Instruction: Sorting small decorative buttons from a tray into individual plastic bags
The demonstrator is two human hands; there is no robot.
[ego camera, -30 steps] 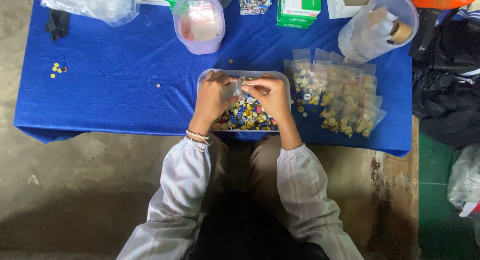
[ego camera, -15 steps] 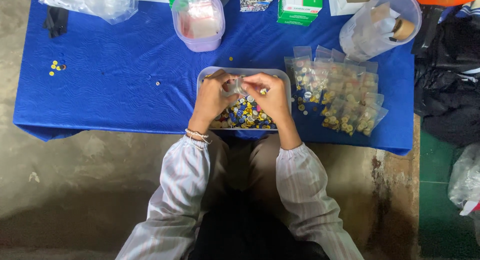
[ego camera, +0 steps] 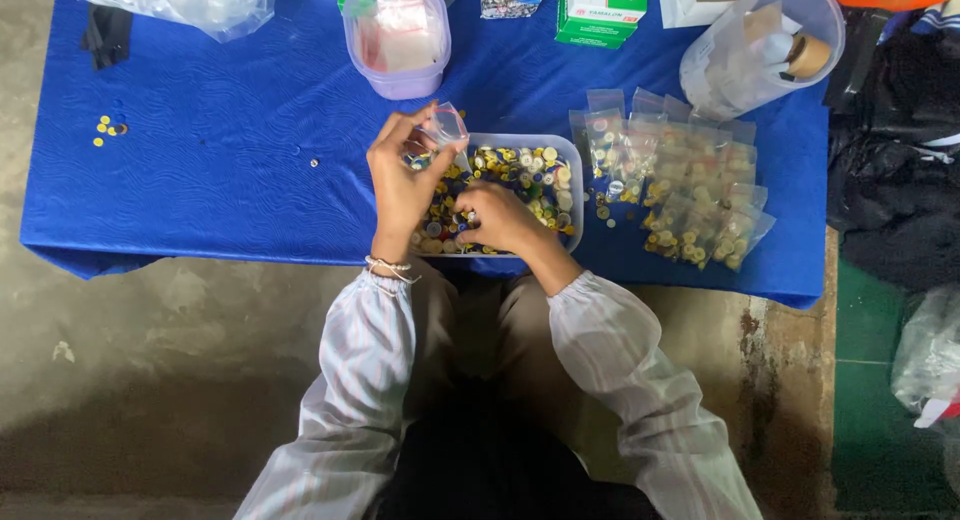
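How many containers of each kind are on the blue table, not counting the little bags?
Clear tray of buttons under both hands: 1
Lidded purple tub: 1
Large clear tub lying tilted: 1
Green and white cartons: 1 whole, and part of a second at the top edge
Total: 5, counting the cut-off carton

A table (ego camera: 230, 180) draped in blue cloth is carrying a clear tray (ego camera: 572, 155) of mixed buttons at its near edge, with a spread of small filled bags (ego camera: 680, 180) lying just beside it on the right. A lidded tub (ego camera: 397, 40), a green box (ego camera: 598, 10), a round container (ego camera: 760, 45) and a crumpled plastic bag (ego camera: 180, 0) are sitting along the far side. A few loose yellow buttons (ego camera: 105, 130) are lying near the left end.
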